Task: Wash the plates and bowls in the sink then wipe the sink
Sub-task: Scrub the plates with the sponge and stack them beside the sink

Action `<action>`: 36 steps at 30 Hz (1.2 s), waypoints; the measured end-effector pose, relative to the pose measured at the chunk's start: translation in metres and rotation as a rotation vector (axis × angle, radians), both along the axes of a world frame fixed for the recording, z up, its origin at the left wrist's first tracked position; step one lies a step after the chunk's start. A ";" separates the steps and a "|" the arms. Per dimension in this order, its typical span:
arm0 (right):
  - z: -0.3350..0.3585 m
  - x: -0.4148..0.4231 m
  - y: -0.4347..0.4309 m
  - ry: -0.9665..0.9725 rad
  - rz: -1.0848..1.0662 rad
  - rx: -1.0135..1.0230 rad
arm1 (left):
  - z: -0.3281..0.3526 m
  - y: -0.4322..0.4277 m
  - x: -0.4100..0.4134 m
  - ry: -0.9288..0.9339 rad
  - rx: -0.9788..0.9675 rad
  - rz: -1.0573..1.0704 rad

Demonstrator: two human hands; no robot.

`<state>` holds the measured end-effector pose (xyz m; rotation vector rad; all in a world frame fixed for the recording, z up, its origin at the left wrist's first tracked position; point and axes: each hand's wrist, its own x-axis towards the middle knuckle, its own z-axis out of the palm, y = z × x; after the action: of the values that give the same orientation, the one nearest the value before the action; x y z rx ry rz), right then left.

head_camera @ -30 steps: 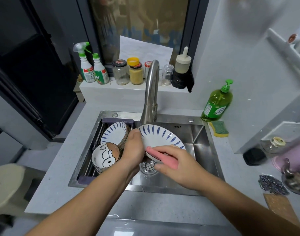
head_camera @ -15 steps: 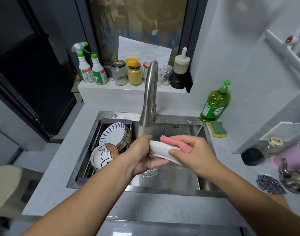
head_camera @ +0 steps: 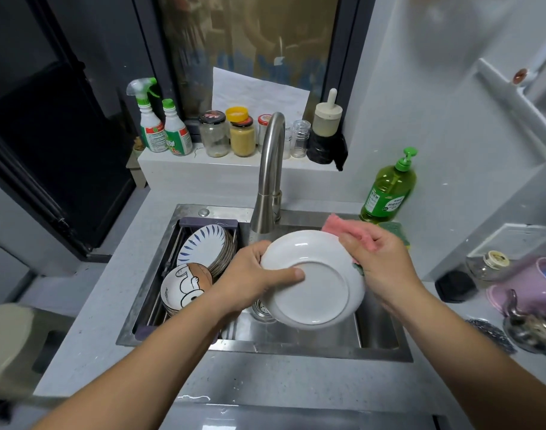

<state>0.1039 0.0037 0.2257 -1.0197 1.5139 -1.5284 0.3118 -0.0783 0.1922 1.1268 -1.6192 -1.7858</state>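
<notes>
A white plate [head_camera: 312,287] is held over the steel sink [head_camera: 265,346] with its plain underside turned up toward me. My left hand [head_camera: 253,280] grips its left rim, thumb lying across the base ring. My right hand [head_camera: 383,262] holds a pink sponge cloth [head_camera: 346,229] against the plate's right rim. In the rack [head_camera: 209,223] at the sink's left stand blue-striped plates [head_camera: 203,246] and a cartoon-printed bowl [head_camera: 185,287].
The curved faucet [head_camera: 270,172] rises just behind the plate. A green soap bottle [head_camera: 389,187] and a green scrubber [head_camera: 392,228] sit at the sink's back right. Spray bottles [head_camera: 160,125] and jars [head_camera: 228,135] line the ledge. A purple pot [head_camera: 529,287] stands on the right counter.
The plate has been flipped from patterned face up to underside up and lifted higher. My right hand with the pink cloth moved from the plate's front edge to its right rim.
</notes>
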 end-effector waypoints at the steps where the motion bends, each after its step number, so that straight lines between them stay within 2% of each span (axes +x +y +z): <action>1: 0.002 0.003 0.000 0.057 -0.020 -0.041 | -0.001 0.001 -0.001 0.038 0.013 0.026; 3: -0.001 0.008 0.001 0.227 0.017 -0.106 | -0.003 0.004 -0.004 0.096 0.042 0.074; 6: -0.016 0.009 -0.004 0.815 0.074 -0.263 | 0.000 0.005 -0.012 0.149 0.068 0.125; 7: -0.020 0.011 -0.007 0.950 0.108 -0.322 | 0.000 0.004 -0.015 0.155 0.062 0.133; 11: -0.031 0.018 -0.017 1.127 0.225 -0.437 | -0.001 0.002 -0.020 0.172 0.078 0.124; 12: -0.033 0.013 -0.017 1.099 0.223 -0.411 | -0.003 0.001 -0.018 0.168 0.088 0.146; 16: -0.036 -0.009 -0.004 0.759 0.146 -0.251 | -0.009 -0.005 -0.005 0.202 0.153 0.218; 21: -0.032 0.010 -0.025 0.923 0.151 -0.268 | -0.008 0.000 -0.018 0.200 0.145 0.206; 23: -0.028 0.002 -0.032 0.861 0.132 -0.200 | -0.008 -0.003 -0.019 0.220 0.146 0.255; 27: -0.046 0.003 -0.008 0.650 0.024 -0.226 | -0.009 -0.012 -0.015 0.359 0.252 0.388; 32: -0.063 0.024 0.003 0.830 0.037 -0.309 | -0.015 -0.001 -0.025 0.443 0.388 0.440; 36: -0.043 0.003 -0.012 0.559 -0.059 -0.169 | -0.010 0.003 -0.034 0.455 0.450 0.438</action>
<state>0.1065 -0.0078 0.1825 -1.6123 1.8162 -1.5032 0.2782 -0.0749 0.1820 1.0489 -0.6665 -1.9568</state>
